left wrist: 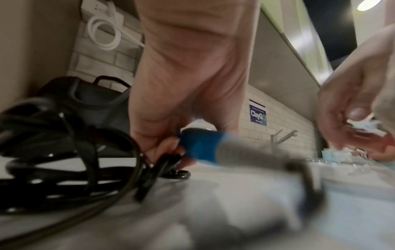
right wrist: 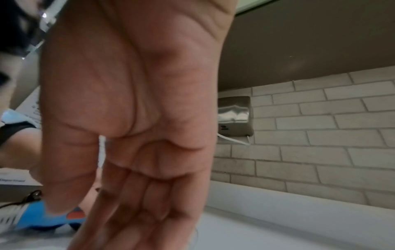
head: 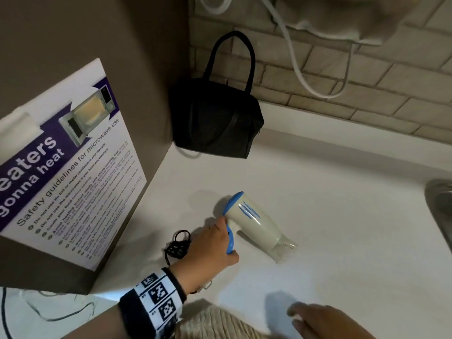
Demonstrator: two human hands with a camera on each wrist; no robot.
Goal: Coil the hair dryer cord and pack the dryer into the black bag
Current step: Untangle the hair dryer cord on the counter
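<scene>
The cream hair dryer point(head: 256, 222) with blue trim lies on its side on the white counter point(head: 342, 192), nozzle pointing right. My left hand point(head: 221, 238) grips its blue handle point(head: 230, 241); in the left wrist view the fingers point(left wrist: 162, 143) curl round the handle base point(left wrist: 198, 145). The black cord point(head: 177, 244) sits in a loose bundle just left of that hand, large in the left wrist view point(left wrist: 64, 143). The black bag point(head: 217, 118) stands upright in the back corner, apparently closed on top. My right hand point(head: 315, 319) hovers low at the front, fingers straight point(right wrist: 132, 211), holding nothing.
A cabinet side with a microwave safety poster point(head: 68, 167) walls off the left. The tiled wall point(head: 367, 99) behind carries a hanging white cable point(head: 293, 59). A steel sink edge point(head: 440, 199) lies at the far right, with a faucet point(left wrist: 282, 137) beyond.
</scene>
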